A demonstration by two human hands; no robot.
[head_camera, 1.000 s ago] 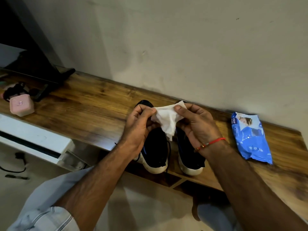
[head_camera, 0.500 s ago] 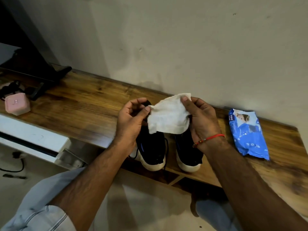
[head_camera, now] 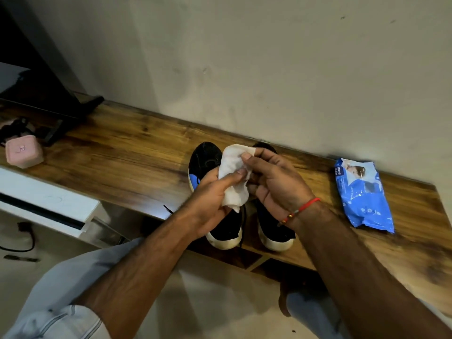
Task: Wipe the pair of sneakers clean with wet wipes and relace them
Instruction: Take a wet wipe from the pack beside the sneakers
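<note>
Our hands meet above the sneakers: the left hand (head_camera: 210, 196) holds the wet wipe (head_camera: 233, 177) wrapped over its fingers, with the thumb pinching it from the front, and the right hand (head_camera: 276, 184) pinches the upper edge of the same wipe between thumb and fingertips. The wipe is bunched and hangs in the air, not touching any shoe.

The left sneaker (head_camera: 208, 160) and the right sneaker (head_camera: 274, 226) stand side by side on the wooden worktop (head_camera: 127, 162), with their white heels at the front edge, just above the floor. The blue wipes pack (head_camera: 362, 196) lies to the right, near the wall.

We judge that the wiping of the shoes is not yet begun, so several things can go wrong from here. The heels sit so close to the edge that a hard push with the wipe may slide a shoe off the worktop. A dark lace (head_camera: 168, 209) hangs over the edge beside the left sneaker; a forearm may catch it and drag the shoe. The wipe is crumpled, so only a small part would touch the fabric, and it may smear the dirt on the white soles instead of lifting it. We cannot tell if the pack is closed; if it is open, the other wipes may dry.
</note>
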